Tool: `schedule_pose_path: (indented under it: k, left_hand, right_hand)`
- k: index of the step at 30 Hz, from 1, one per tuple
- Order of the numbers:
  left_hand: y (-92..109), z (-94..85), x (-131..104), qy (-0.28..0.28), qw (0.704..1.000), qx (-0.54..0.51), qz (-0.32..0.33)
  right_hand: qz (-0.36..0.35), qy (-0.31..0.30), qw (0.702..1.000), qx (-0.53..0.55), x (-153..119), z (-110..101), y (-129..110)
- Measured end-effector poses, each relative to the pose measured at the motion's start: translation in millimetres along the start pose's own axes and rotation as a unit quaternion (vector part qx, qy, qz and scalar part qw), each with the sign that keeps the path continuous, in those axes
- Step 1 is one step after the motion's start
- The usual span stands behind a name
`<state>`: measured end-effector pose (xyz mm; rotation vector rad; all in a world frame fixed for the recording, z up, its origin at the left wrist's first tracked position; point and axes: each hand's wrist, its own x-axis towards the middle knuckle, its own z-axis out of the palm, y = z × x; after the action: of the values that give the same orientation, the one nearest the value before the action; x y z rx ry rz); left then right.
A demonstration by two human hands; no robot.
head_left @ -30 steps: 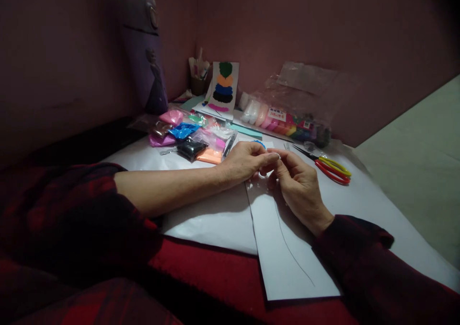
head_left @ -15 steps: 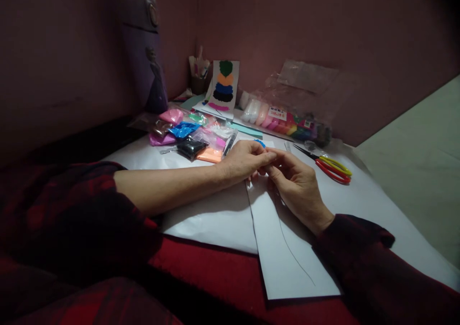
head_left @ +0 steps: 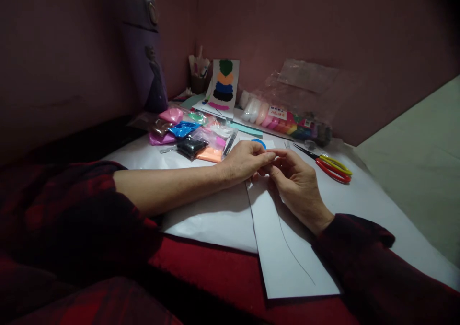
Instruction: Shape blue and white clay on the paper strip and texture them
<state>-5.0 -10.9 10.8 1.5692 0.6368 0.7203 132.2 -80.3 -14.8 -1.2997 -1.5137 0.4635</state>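
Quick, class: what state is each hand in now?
Left hand: fingers pinched closed; anything held can't be told.
Right hand: fingertips closed, meeting the left's; contents unclear.

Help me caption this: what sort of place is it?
Likely a craft table, perhaps at home: clear packets of coloured clay-like material, red-and-yellow-handled scissors, and a white card with coloured blobs.

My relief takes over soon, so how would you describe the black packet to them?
Find the tall purple bottle on the left. Between it and the left forearm lies a heap of coloured packets. At the heap's near edge, just left of the orange packet, sits the black packet, the only black one there.
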Motion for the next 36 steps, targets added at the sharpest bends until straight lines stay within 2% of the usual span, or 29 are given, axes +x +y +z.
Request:
schedule_pose_path:
  k: [10,21,36]
  left_hand:
    - [1.4,0.3,-0.7,-0.011,1.000,0.018,0.000]
    - [-5.1,-0.3,4.4,-0.010,0.994,0.108,0.018]
    - [0.5,0.9,1.6,-0.010,0.994,0.110,0.002]
  right_hand:
    - [-0.001,-0.006,1.000,-0.010,-0.3,-1.0,1.4]
    - [-0.003,-0.018,0.999,-0.051,0.6,-2.6,3.0]
    - [-0.002,-0.028,0.999,-0.034,0.6,-2.0,6.1]
